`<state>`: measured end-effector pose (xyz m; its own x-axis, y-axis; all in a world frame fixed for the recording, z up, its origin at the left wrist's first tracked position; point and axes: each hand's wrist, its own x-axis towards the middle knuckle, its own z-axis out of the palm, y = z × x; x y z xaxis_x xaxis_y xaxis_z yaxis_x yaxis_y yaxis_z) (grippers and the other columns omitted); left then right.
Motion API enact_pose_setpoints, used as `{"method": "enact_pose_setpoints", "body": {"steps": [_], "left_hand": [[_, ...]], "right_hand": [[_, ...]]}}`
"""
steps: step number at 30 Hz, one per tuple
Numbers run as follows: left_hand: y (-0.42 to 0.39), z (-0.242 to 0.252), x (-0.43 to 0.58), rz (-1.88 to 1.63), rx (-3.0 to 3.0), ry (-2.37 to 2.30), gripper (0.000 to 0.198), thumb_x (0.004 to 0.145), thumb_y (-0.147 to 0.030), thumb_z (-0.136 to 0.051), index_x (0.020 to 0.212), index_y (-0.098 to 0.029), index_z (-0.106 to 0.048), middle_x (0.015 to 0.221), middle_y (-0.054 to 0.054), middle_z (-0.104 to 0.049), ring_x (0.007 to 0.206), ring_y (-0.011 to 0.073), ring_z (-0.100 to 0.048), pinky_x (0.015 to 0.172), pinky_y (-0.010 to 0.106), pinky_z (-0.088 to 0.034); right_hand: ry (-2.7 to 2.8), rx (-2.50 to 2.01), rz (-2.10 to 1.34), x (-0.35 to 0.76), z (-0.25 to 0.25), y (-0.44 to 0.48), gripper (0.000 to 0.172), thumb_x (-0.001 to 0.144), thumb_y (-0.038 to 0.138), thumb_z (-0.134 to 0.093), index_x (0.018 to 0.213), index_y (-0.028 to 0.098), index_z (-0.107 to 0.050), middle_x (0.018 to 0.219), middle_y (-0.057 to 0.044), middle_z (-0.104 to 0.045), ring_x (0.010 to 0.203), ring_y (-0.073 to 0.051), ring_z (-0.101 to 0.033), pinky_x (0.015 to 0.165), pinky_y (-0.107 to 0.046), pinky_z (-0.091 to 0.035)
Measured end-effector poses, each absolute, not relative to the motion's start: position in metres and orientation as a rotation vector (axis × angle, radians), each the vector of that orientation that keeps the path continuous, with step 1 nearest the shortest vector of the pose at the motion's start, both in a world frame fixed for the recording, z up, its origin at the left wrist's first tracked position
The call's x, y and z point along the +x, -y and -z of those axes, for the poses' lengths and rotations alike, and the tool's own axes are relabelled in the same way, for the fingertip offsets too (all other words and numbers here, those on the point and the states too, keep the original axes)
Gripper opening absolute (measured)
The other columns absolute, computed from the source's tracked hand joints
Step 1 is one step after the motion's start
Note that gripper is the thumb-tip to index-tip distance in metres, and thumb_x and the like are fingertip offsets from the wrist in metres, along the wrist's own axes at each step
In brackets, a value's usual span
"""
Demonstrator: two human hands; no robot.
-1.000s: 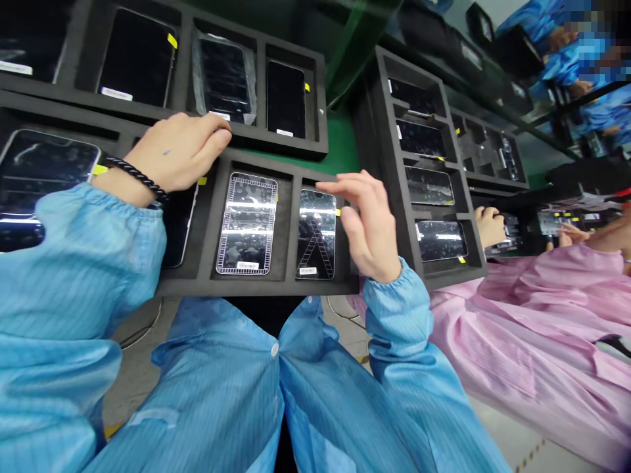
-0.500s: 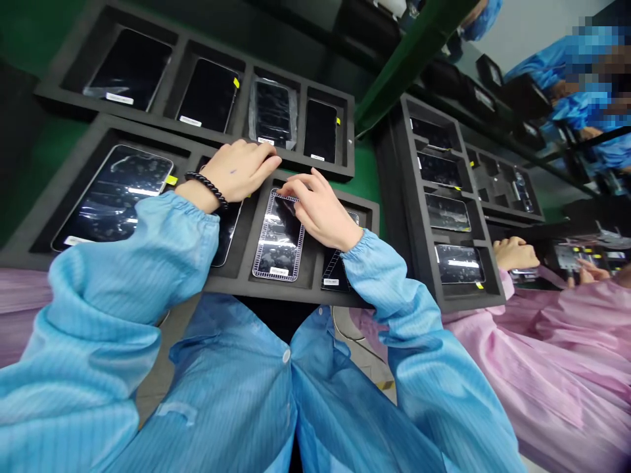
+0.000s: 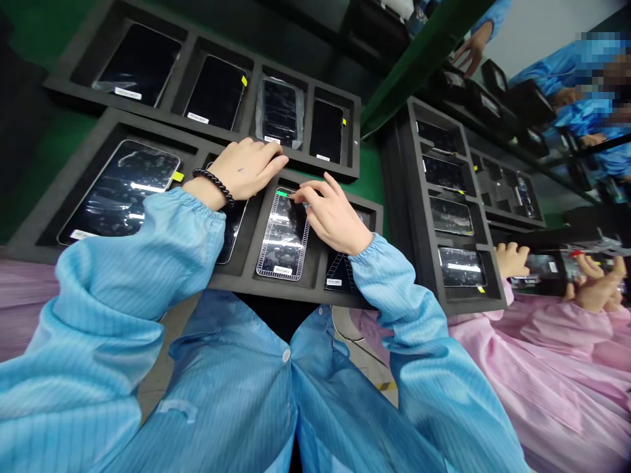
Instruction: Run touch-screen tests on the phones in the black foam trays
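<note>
A glass screen panel with a patterned white border [image 3: 283, 240] lies in a compartment of the black foam tray [image 3: 236, 284] in front of me. A green tab [image 3: 282, 193] shows at its top edge. My right hand [image 3: 332, 213] hovers over the panel's upper part, fingers spread, index fingertip touching the top edge beside the tab. My left hand [image 3: 249, 167], a black bracelet on the wrist, lies flat on the tray's far rim, holding nothing. A dark panel [image 3: 231, 226] sits below my left wrist. Another panel [image 3: 338, 272] is partly hidden under my right sleeve.
A large glossy screen [image 3: 123, 194] fills the tray's left compartment. A second foam tray [image 3: 183, 75] with dark panels sits behind. A third tray [image 3: 394, 177] stands to the right. A co-worker in a pink sleeve [image 3: 542, 355] handles a panel with both hands [image 3: 513, 259].
My right hand has moved left from the tray's right end onto the bordered panel's top edge, and the green tab now shows. My left hand stays on the rim. The view has tilted.
</note>
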<state>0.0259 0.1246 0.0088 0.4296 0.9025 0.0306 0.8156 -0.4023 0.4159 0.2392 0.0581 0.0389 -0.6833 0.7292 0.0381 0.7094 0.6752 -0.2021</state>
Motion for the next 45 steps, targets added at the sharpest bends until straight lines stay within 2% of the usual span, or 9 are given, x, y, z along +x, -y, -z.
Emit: {"method": "enact_pose_setpoints", "body": {"steps": [9, 14, 18, 21, 24, 29, 34, 40, 45], "left_hand": [[-0.124, -0.014, 0.025, -0.31, 2.322, -1.454, 0.057, 0.101, -0.045, -0.02, 0.136, -0.017, -0.055, 0.127, 0.015, -0.066, 0.122, 0.0366, -0.057, 0.1, 0.055, -0.045], [-0.124, -0.014, 0.026, -0.308, 2.315, -1.449, 0.059, 0.1, -0.047, -0.018, 0.136, -0.019, -0.056, 0.128, 0.014, -0.066, 0.123, 0.0359, -0.057, 0.099, 0.053, -0.044], [-0.123, -0.015, 0.026, -0.309, 2.313, -1.447, 0.062, 0.099, -0.046, -0.018, 0.137, -0.014, -0.055, 0.13, 0.017, -0.065, 0.122, 0.0385, -0.056, 0.098, 0.055, -0.043], [-0.123, -0.015, 0.025, -0.309, 2.303, -1.443, 0.066, 0.098, -0.051, -0.015, 0.141, -0.018, -0.053, 0.13, 0.013, -0.065, 0.121, 0.0364, -0.055, 0.098, 0.055, -0.043], [-0.124, -0.015, 0.024, -0.315, 2.269, -1.429, 0.069, 0.097, -0.055, -0.013, 0.143, -0.022, -0.052, 0.13, 0.01, -0.065, 0.121, 0.0347, -0.054, 0.099, 0.055, -0.041], [-0.124, -0.014, 0.025, -0.334, 2.233, -1.429, 0.066, 0.098, -0.053, -0.017, 0.141, -0.019, -0.053, 0.131, 0.013, -0.063, 0.126, 0.0363, -0.051, 0.103, 0.055, -0.038], [-0.124, -0.013, 0.025, -0.33, 2.233, -1.419, 0.066, 0.098, -0.054, -0.017, 0.14, -0.019, -0.053, 0.13, 0.013, -0.063, 0.127, 0.038, -0.05, 0.105, 0.056, -0.037], [-0.124, -0.016, 0.024, -0.288, 2.205, -1.414, 0.061, 0.101, -0.054, -0.016, 0.14, -0.023, -0.05, 0.134, 0.011, -0.06, 0.128, 0.0356, -0.047, 0.107, 0.054, -0.034], [-0.123, -0.015, 0.024, -0.287, 2.217, -1.445, 0.06, 0.1, -0.056, -0.014, 0.138, -0.027, -0.05, 0.135, 0.007, -0.061, 0.125, 0.0333, -0.047, 0.106, 0.052, -0.036]], "right_hand": [[2.676, -1.392, -0.295, 0.269, -0.046, -0.042, 0.035, 0.09, 0.006, -0.034, 0.115, 0.017, -0.055, 0.121, -0.012, -0.065, 0.129, -0.027, -0.055, 0.126, -0.065, -0.025], [2.716, -1.317, -0.284, 0.268, -0.045, -0.037, 0.034, 0.09, 0.006, -0.035, 0.113, 0.017, -0.057, 0.118, -0.012, -0.066, 0.127, -0.028, -0.057, 0.126, -0.066, -0.026], [2.757, -1.248, -0.238, 0.268, -0.046, -0.031, 0.035, 0.09, 0.007, -0.037, 0.115, 0.018, -0.058, 0.112, -0.01, -0.069, 0.125, -0.028, -0.057, 0.125, -0.065, -0.03], [2.82, -1.191, -0.213, 0.267, -0.047, -0.028, 0.035, 0.09, 0.006, -0.039, 0.115, 0.017, -0.06, 0.106, -0.01, -0.071, 0.125, -0.029, -0.057, 0.124, -0.064, -0.032], [2.863, -1.159, -0.216, 0.265, -0.048, -0.022, 0.038, 0.09, 0.005, -0.038, 0.119, 0.015, -0.06, 0.105, -0.01, -0.073, 0.126, -0.03, -0.057, 0.123, -0.065, -0.032], [2.867, -1.121, -0.254, 0.267, -0.05, -0.002, 0.043, 0.09, 0.005, -0.038, 0.127, 0.011, -0.058, 0.11, -0.011, -0.073, 0.122, -0.03, -0.059, 0.121, -0.067, -0.035], [2.868, -1.058, -0.346, 0.267, -0.053, 0.024, 0.049, 0.089, 0.003, -0.037, 0.133, 0.014, -0.055, 0.109, -0.008, -0.075, 0.124, -0.029, -0.06, 0.12, -0.067, -0.037], [2.904, -0.905, -0.411, 0.262, -0.057, 0.049, 0.04, 0.087, 0.004, -0.04, 0.119, 0.013, -0.062, 0.116, -0.009, -0.075, 0.12, -0.026, -0.063, 0.123, -0.06, -0.038], [2.931, -0.839, -0.497, 0.262, -0.058, 0.055, 0.04, 0.087, 0.005, -0.041, 0.12, 0.015, -0.062, 0.115, -0.008, -0.076, 0.12, -0.025, -0.064, 0.121, -0.059, -0.04]]}}
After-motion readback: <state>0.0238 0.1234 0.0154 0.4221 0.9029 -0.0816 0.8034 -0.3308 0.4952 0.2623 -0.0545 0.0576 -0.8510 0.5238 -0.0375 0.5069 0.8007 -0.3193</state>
